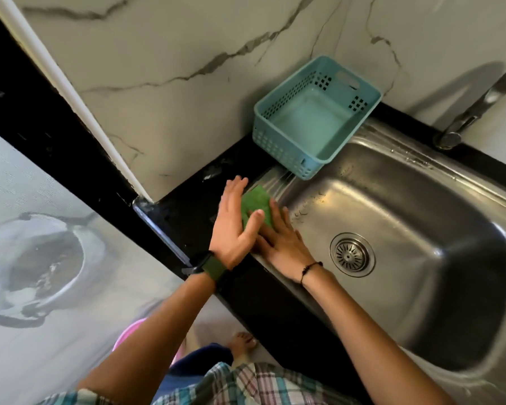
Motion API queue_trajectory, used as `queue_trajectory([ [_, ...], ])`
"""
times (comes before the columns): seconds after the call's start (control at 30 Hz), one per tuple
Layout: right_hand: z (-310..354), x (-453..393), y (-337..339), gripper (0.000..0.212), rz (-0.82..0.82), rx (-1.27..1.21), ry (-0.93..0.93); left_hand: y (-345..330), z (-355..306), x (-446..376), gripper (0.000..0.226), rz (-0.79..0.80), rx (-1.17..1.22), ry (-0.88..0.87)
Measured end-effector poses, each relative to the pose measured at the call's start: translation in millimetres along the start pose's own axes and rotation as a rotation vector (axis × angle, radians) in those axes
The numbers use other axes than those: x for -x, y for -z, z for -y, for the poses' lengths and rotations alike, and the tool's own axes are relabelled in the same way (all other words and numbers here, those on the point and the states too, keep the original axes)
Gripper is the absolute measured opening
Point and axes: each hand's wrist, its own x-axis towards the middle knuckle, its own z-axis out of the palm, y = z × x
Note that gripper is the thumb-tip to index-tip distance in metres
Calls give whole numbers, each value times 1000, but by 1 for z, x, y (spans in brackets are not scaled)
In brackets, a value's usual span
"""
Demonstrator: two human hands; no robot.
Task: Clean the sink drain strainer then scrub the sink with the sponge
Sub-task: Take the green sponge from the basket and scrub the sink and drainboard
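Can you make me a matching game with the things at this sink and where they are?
Things:
1. sponge
2. basket
3. strainer
4. tap

Places:
A. in the bottom of the sink
B. between the two hands, at the sink's left rim
C. at the wall, spout over the sink's far edge
D. in the corner by the wall, partly over the sink's rim

Pairs: 1-B, 2-D, 3-A, 4-C
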Motion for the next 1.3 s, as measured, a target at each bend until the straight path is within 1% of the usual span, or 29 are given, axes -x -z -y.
queue_trajectory([
  [0.03, 0, -5, 0, 56, -9, -50, -12, -6, -13, -9, 65, 14, -233, -225],
  [0.07, 1, -8, 0, 47, -32, -116, -36, -17, -27, -25, 64, 79, -489, -511],
  [0.1, 4, -8, 1, 32, -68, -162, -91, -31, -45, -45, 61, 215, -738, -750],
  [0.13, 6, -7, 0, 23, -87, -158, -161, -44, -64, -65, 56, 377, -917, -864],
  [0.17, 6, -6, 0, 26, -104, -124, -189, -54, -81, -86, 52, 501, -1054, -877],
  [0.2, 6, -5, -1, 32, -108, -95, -173, -61, -95, -107, 49, 559, -1161, -832],
  [0.27, 6, -5, 1, 39, -112, -86, -85, -66, -112, -136, 46, 531, -1243, -712],
  [0.3, 6, -6, 1, 41, -113, -85, -59, -64, -114, -143, 46, 503, -1269, -693],
  [0.4, 4, -8, -2, 49, -91, -69, -57, -58, -115, -150, 44, 460, -1394, -704],
  [0.47, 4, -10, -5, 49, -118, -11, -64, -56, -114, -152, 45, 431, -1426, -702],
  [0.57, 2, -14, -10, 51, -167, 84, -46, -49, -111, -156, 46, 395, -1424, -675],
  [0.67, 4, -23, -11, 54, -189, 122, -37, -43, -104, -156, 49, 403, -1386, -641],
  [0.77, 8, -39, -11, 56, -247, 160, -80, -42, -100, -151, 53, 414, -1347, -604],
  [0.83, 9, -46, -10, 56, -264, 182, -113, -38, -96, -146, 56, 417, -1262, -586],
  [0.9, 9, -46, -8, 55, -231, 187, -103, -29, -86, -136, 60, 343, -1098, -550],
  [0.97, 5, -38, -8, 53, -160, 197, -51, -18, -66, -114, 61, 193, -866, -487],
  [1.03, 0, -22, -6, 51, -76, 251, 40, -10, -39, -82, 60, 59, -635, -377],
  [1.07, -4, -10, -5, 51, -33, 252, 100, -7, -26, -66, 59, 41, -552, -298],
  [1.13, -15, 20, -1, 50, 37, 143, 181, -6, -1, -41, 56, 95, -458, -137],
  [1.17, -21, 37, 0, 50, 55, 55, 172, -6, 9, -33, 54, 139, -437, -88],
  [1.23, -32, 67, 2, 51, 84, -51, 146, -7, 20, -27, 53, 188, -387, -63],
  [1.3, -37, 76, 3, 50, 117, -53, 126, -7, 20, -27, 54, 187, -271, -53],
])
